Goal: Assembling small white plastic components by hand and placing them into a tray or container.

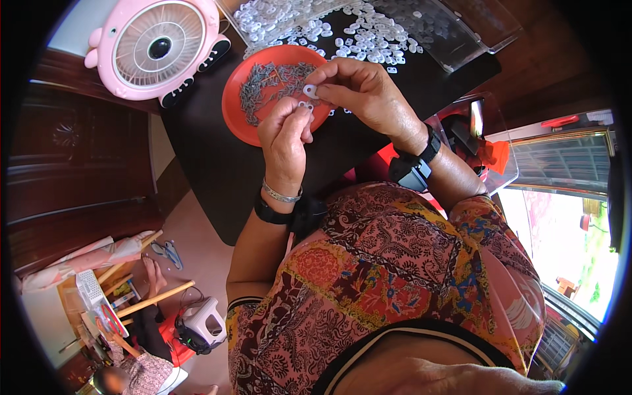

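Observation:
My right hand (pixel 370 99) pinches a small white plastic oval piece (pixel 310 91) with a hole in it, between thumb and fingertips. Just below it, my left hand (pixel 285 141) is closed, thumb against bent fingers, on another small white piece (pixel 305 105) that is mostly covered. The two pieces are close together; whether they touch I cannot tell. Both hands are over the right side of a round orange-red plate (pixel 232 115). Many thin grey screw-like bits (pixel 252 99) lie scattered in that plate.
On the dark table (pixel 204 174), loose white oval pieces (pixel 368 39) spread behind the plate, beside a clear plastic tray (pixel 471 33). A pink fan (pixel 158 49) stands at the far left. Another person (pixel 141 372) sits at the lower left, near a grey-white stool (pixel 204 322).

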